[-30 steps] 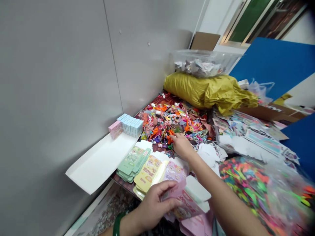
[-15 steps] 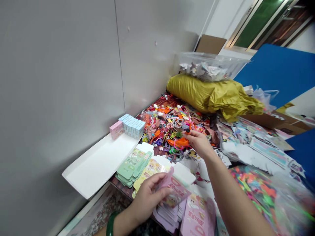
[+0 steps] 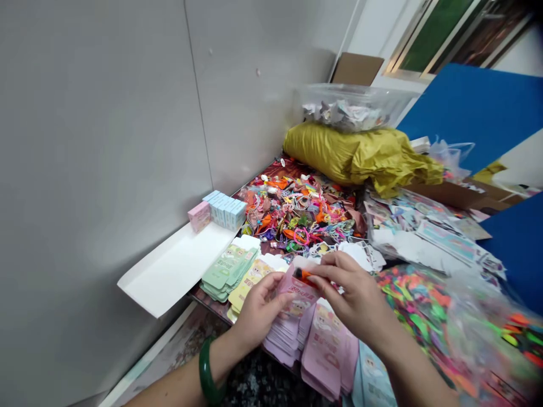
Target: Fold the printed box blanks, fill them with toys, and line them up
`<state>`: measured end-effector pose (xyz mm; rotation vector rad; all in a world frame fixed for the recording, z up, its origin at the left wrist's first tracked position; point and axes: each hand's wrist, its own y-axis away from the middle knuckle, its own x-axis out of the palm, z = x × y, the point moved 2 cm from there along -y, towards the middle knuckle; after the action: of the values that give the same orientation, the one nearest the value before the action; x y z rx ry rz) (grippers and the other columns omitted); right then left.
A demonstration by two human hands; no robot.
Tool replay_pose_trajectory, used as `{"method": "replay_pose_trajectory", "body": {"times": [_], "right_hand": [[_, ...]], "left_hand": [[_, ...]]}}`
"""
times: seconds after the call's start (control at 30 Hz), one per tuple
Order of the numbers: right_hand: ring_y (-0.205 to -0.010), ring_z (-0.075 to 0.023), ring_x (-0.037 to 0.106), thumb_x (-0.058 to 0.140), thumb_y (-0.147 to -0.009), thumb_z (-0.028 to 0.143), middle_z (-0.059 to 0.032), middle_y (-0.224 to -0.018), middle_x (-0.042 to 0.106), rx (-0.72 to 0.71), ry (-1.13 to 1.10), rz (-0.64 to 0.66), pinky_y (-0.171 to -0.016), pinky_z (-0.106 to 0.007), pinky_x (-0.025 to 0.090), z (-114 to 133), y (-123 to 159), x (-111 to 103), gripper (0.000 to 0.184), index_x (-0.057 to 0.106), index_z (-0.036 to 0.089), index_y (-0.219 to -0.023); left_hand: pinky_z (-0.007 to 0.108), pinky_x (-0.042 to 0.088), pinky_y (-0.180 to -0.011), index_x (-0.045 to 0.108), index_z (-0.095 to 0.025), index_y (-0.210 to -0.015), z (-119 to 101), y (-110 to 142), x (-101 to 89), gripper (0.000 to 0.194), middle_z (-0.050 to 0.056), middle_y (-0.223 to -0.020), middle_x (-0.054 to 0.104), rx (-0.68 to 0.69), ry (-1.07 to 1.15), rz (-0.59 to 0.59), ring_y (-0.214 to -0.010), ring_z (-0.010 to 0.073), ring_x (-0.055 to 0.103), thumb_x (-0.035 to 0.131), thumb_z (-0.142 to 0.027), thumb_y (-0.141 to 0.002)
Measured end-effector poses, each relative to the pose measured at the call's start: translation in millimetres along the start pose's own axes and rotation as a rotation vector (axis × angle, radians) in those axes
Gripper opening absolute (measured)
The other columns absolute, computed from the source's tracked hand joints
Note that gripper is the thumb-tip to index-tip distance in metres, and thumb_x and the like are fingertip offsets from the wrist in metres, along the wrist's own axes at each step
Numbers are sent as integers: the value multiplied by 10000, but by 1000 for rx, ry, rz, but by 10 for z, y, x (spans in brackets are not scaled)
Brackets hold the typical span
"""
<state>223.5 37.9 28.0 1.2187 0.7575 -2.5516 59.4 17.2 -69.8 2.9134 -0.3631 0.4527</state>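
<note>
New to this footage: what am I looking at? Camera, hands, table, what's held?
No robot here: a person works bare-handed, filmed by a camera on their head looking forward and down, the only view. The left hand, with a green bangle on its wrist, holds an open pink box. The right hand holds a small orange-and-black item at its opening; what it is, I can't tell. On the table lie a heap of colourful trinkets and stacks of flat cartons, including green and yellow. Small made-up boxes stand in a white tray.
</note>
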Motion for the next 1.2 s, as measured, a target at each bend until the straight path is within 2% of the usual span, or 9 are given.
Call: {"method": "replay_pose_trajectory", "body": {"times": [0.13,0.27,0.33,0.43,0.5,0.67,0.83,1.03,1.2], "right_hand": [[-910,-230,621,483,-902,209,-90,-973,668,4,74,144,-780,-377,517,116,171,11,240,670,237,-1049],[-919,-240,653,530,-879,245,-62,-999,702,118,3,287,-773,-373,529,163,294,-2,245,653,268,-1090],[-940,-237,654,533,-882,276,-54,-1059,699,162,-35,230,-775,-362,521,120,345,-67,256,654,283,-1108],[-839,-226,652,561,-858,357,-56,-948,714,329,-93,-40,-690,-335,506,-87,428,-183,196,706,270,-957],[-664,-196,612,624,-799,414,-48,-762,688,523,-255,-128,-551,-297,464,-293,491,-171,198,711,241,-840],[-467,-80,456,790,-635,411,14,-653,620,806,-964,61,-427,-208,338,-606,604,188,288,683,196,-794],[-387,-39,373,802,-647,414,46,-548,558,829,-1159,123,-380,-176,271,-584,632,422,321,646,168,-783],[-392,-43,415,770,-694,411,27,-591,586,785,-1118,141,-366,-166,285,-611,624,472,309,630,161,-809],[-440,-77,480,734,-739,383,13,-669,613,648,-951,-23,-404,-199,387,-538,689,446,264,666,204,-920]], "left_hand": [[317,464,-913,617,-191,-1068,-64,1,117,240,54,-1069,650,123,-91,10,-1030,221,585,628,-264,-840],[332,436,-954,622,-188,-1062,-46,-2,219,210,53,-1048,643,176,-130,57,-1039,222,576,594,-244,-861],[335,441,-948,624,-192,-1056,4,-6,234,208,48,-1051,640,158,-125,66,-1034,219,575,603,-247,-857],[336,516,-827,597,-204,-1091,107,-14,228,278,56,-1106,623,19,-12,76,-1023,233,584,642,-294,-831],[322,545,-741,574,-209,-1112,169,-16,225,343,63,-1118,620,-75,87,73,-1000,237,602,674,-330,-807],[321,549,-756,601,-188,-1073,250,-10,226,384,64,-1076,641,-125,137,52,-958,218,625,747,-320,-744],[367,552,-817,610,-180,-1137,224,9,199,402,82,-1142,622,-119,183,81,-1024,240,603,701,-351,-785],[295,565,-645,667,-148,-1066,73,-48,205,334,98,-1082,647,-121,105,64,-927,221,611,583,-395,-857],[220,525,-563,671,-176,-1001,-56,-62,198,242,53,-956,656,-23,-53,37,-802,165,604,680,-297,-791]]}}
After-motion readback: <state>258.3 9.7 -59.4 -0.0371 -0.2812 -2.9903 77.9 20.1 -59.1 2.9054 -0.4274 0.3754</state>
